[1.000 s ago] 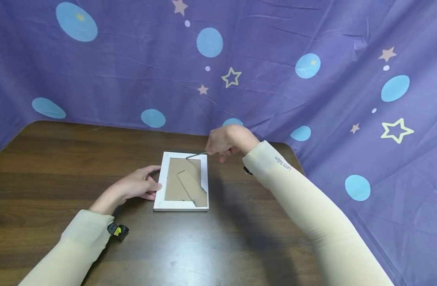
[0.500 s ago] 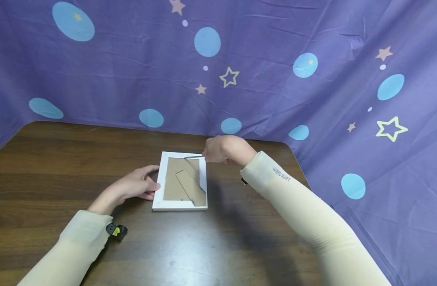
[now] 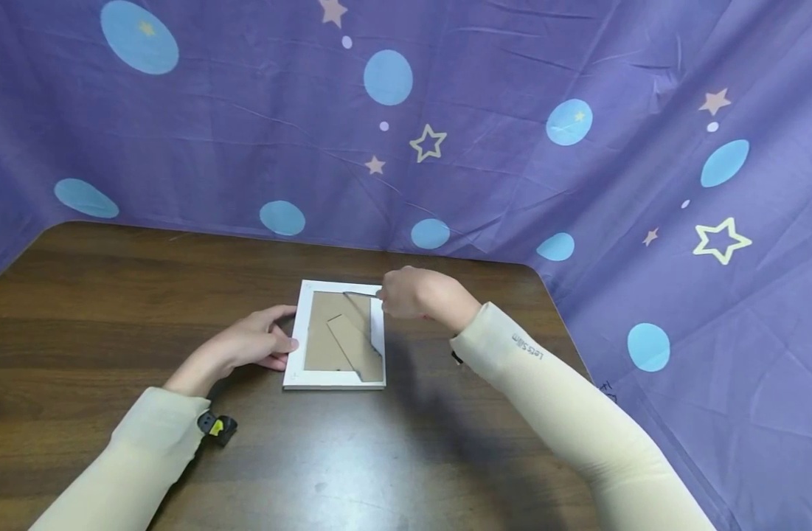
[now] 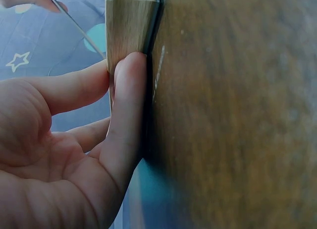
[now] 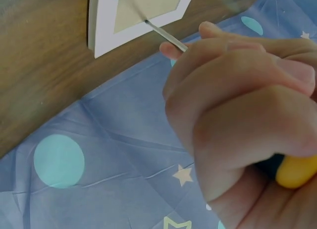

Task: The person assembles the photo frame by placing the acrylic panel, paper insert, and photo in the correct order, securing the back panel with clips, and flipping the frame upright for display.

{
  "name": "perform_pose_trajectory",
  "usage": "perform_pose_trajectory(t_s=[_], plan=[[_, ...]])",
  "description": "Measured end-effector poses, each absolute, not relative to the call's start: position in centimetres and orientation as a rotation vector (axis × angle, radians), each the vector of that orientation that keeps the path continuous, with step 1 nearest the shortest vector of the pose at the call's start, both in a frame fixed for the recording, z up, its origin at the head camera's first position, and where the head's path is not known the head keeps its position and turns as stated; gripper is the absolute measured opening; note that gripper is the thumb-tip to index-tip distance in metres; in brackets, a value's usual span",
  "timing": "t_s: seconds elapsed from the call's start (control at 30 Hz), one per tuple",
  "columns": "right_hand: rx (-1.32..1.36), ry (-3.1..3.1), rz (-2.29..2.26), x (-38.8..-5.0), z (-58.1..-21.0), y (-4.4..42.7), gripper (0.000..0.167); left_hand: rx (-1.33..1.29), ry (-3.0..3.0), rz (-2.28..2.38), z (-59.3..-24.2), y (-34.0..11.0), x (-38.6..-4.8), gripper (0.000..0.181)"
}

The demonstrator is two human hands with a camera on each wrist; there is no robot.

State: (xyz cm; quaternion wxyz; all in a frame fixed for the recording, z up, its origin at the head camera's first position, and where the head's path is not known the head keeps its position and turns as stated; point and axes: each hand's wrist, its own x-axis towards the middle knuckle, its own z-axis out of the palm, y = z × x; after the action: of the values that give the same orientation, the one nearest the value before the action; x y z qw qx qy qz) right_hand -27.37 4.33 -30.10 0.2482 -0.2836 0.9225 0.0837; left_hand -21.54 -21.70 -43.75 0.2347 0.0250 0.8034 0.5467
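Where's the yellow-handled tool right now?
In the right wrist view, the yellow-handled tool is gripped in the right hand. Its metal tip is at the inner edge of the white picture frame, on the end nearest the starry curtain.

This looks like a screened-off spot indoors; whether it belongs to a home, a studio or a workroom cannot be told. Creased purple cloth hangs across the upper part of the head view and down its right side, printed with blue circles and stars. Below it, a brown wood-grain surface with rounded far corners shows reflected light at bottom centre.
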Motion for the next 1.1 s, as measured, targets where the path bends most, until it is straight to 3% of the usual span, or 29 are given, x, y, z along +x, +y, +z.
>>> perform_pose_trajectory(t_s=[0.23,0.77,1.1], plan=[[-0.890,2.563,0.282,-26.1,-31.3,5.0,0.033,0.068,2.205,1.501,-44.0,-21.8,-21.6,0.081],[-0.829,2.693,0.057,-24.6,-34.2,6.6,0.035,0.054,2.223,1.472,-43.8,-21.7,-21.7,0.081],[-0.650,2.446,0.021,-29.7,-30.3,7.0,0.045,0.044,2.210,1.485,-43.6,-21.6,-21.5,0.082]])
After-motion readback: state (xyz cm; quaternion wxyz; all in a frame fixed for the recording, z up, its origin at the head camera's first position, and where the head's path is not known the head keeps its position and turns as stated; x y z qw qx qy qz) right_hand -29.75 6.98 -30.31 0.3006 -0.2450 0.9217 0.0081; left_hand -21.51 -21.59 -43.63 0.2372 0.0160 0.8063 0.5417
